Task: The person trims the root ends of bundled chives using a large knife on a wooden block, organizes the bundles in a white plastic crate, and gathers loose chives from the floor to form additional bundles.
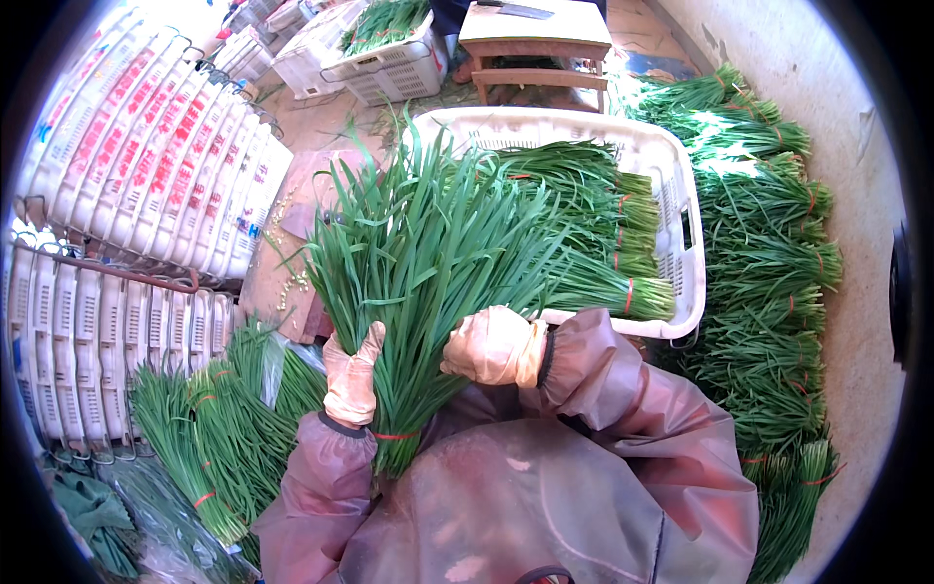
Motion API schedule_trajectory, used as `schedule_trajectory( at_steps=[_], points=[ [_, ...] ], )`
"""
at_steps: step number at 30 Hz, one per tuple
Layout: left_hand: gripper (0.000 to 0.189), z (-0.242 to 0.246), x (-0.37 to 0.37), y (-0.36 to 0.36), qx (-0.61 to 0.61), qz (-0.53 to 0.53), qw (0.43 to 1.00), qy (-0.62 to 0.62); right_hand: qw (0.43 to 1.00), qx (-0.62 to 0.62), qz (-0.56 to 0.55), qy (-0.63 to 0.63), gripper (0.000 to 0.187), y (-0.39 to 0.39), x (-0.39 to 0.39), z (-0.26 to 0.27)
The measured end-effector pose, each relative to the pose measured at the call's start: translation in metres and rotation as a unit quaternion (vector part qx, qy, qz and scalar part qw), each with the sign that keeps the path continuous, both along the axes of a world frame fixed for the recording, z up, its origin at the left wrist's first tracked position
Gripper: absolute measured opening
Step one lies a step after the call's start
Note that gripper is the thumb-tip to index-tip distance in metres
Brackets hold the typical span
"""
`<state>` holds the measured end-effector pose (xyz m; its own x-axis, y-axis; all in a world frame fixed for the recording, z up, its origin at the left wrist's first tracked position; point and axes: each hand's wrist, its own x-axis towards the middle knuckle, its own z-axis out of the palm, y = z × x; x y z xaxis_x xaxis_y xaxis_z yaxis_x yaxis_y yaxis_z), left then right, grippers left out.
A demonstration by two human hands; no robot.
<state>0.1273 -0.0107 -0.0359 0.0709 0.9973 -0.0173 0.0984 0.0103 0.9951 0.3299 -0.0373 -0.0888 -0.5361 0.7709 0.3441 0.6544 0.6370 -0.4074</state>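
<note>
A large bundle of garlic chives (423,270), bound low down with a red band, stands leaves up against my lap. My left hand (354,376), in a pale glove, holds its left side with the thumb up. On the right side my right hand (496,347), gloved too, is curled against the leaves; its fingertips are hidden, so I cannot tell how firmly it grips. Just beyond, a white plastic crate (689,241) holds several banded bundles (649,296), cut ends to the right.
Stacked white crates (160,146) stand at the left, near a board (273,292) with scraps. More chive bundles (233,423) lie at lower left and in a row (766,292) along the right wall (861,292). A knife (518,10) lies on a wooden stool (536,29) ahead.
</note>
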Motion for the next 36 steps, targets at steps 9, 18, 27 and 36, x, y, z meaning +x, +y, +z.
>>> schedule_trajectory(
  at_steps=[9,18,27,36],
  points=[
    [0.028,0.003,0.004,0.002,-0.039,-0.039,0.998,-0.027,0.843,-0.306,0.242,0.370,0.042,-0.002,0.057,0.061],
    [0.022,-0.004,0.007,-0.005,-0.092,-0.050,0.993,0.054,0.962,0.058,-0.232,0.131,0.039,0.037,0.014,0.070],
    [0.021,-0.011,-0.001,-0.006,-0.054,-0.072,0.991,0.101,0.708,-0.178,-0.191,0.656,0.024,0.042,0.081,0.051],
    [0.063,0.018,0.012,-0.041,0.143,-0.183,0.872,0.430,0.792,-0.243,-0.311,0.466,0.022,-0.038,0.156,-0.014]
  ],
)
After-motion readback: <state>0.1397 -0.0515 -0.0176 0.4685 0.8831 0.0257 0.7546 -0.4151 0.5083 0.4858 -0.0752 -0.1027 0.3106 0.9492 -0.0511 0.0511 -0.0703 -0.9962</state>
